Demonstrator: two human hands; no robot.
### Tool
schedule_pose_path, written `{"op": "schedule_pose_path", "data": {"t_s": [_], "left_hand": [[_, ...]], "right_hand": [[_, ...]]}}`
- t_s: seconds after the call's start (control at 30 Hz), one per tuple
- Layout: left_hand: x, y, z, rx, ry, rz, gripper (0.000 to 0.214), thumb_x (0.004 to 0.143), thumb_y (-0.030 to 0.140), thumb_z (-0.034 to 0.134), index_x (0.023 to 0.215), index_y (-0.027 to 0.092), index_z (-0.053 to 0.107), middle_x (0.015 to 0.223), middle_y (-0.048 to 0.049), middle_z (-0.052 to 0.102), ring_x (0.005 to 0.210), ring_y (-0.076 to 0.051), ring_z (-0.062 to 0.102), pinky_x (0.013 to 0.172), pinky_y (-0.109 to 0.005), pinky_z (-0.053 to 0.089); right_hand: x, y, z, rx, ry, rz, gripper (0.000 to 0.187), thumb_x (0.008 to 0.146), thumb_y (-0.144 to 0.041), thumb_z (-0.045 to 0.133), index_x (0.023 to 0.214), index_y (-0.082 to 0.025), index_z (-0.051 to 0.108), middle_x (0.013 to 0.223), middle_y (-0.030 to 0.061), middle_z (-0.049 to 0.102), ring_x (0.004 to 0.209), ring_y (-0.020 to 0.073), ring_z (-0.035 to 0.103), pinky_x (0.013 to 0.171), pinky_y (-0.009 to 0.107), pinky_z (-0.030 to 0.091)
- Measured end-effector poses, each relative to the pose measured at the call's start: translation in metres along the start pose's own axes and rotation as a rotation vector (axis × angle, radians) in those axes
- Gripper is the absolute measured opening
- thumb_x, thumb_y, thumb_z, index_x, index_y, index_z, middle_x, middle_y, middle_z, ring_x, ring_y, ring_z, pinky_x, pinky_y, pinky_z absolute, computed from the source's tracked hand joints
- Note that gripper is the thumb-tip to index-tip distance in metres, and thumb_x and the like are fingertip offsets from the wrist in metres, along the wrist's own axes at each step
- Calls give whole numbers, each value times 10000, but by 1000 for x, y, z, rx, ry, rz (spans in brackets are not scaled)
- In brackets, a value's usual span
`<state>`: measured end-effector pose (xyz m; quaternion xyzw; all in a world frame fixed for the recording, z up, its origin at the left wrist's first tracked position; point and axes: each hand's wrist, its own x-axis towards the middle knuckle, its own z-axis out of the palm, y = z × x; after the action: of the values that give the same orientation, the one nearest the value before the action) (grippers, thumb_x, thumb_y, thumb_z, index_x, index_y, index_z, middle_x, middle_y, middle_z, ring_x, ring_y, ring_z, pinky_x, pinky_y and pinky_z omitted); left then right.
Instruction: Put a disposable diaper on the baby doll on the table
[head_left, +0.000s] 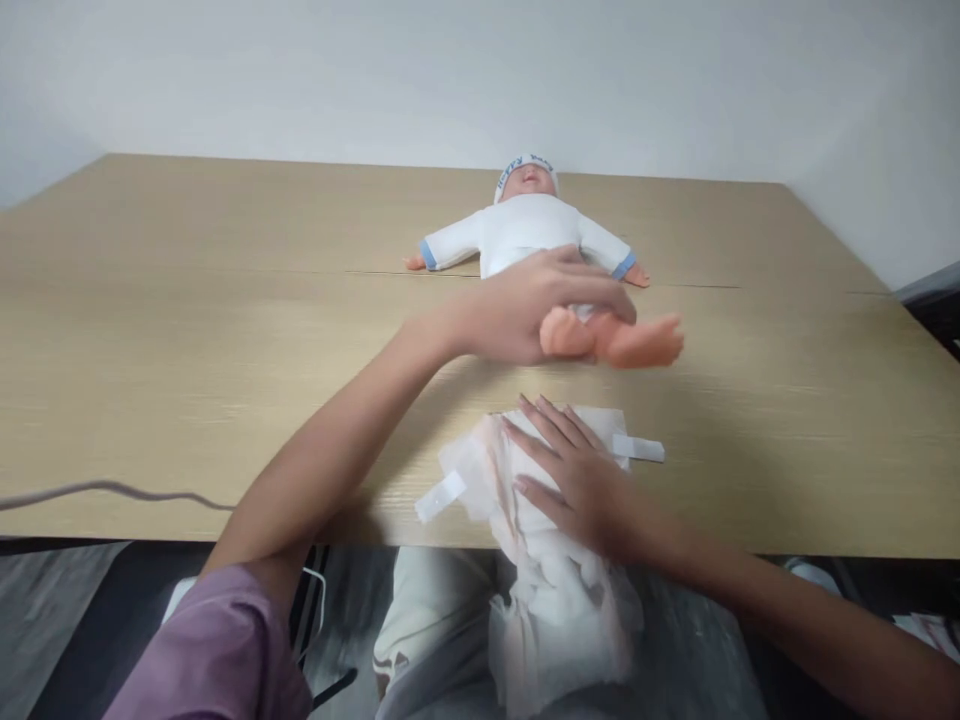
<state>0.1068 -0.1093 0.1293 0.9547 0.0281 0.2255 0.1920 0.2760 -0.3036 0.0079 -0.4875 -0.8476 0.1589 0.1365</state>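
A baby doll [525, 225] in a white top and cap lies on its back on the wooden table [187, 330], head toward the wall. My left hand [536, 300] is closed around the doll's bare legs [637, 340] and lifts them off the table. My right hand [574, 475] lies flat, fingers spread, on an unfolded white diaper [480, 470] near the table's front edge. The diaper's lower half hangs over the edge toward my lap. Its white tabs [637, 448] stick out on both sides.
A grey cable [105, 490] trails across the table's front left. A plain white wall stands behind the table. A dark object [937, 300] shows at the table's right end. My pale trousers [427, 620] show below the edge.
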Motion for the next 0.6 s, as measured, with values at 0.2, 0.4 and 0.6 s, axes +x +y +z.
{"op": "schedule_pose_path", "data": {"t_s": [0.2, 0.4, 0.6], "left_hand": [[5, 3, -34, -112, 70, -13, 377, 994, 232, 809, 1350, 132, 732, 1268, -71, 806, 1140, -209, 721, 1012, -341, 533], [9, 1, -38, -135, 162, -116, 369, 1006, 309, 833, 1331, 164, 735, 1361, -76, 781, 1181, -218, 717, 1066, -366, 541], [9, 3, -45, -120, 201, -142, 335, 1030, 331, 803, 1287, 132, 725, 1332, -67, 759, 1309, -267, 721, 1183, -438, 528]], "right_hand": [[56, 53, -1, -77, 72, -2, 613, 1176, -486, 516, 1746, -262, 484, 1860, 138, 357, 1747, 347, 301, 1410, 668, 278], [117, 87, -14, -150, 95, -80, 585, 1196, -457, 487, 1699, -163, 540, 1792, 172, 467, 1696, 350, 382, 1422, 584, 278], [179, 115, -24, -131, 169, -6, 504, 1215, -426, 414, 1512, -120, 683, 1591, 188, 663, 1563, 363, 537, 1366, 564, 364]]}}
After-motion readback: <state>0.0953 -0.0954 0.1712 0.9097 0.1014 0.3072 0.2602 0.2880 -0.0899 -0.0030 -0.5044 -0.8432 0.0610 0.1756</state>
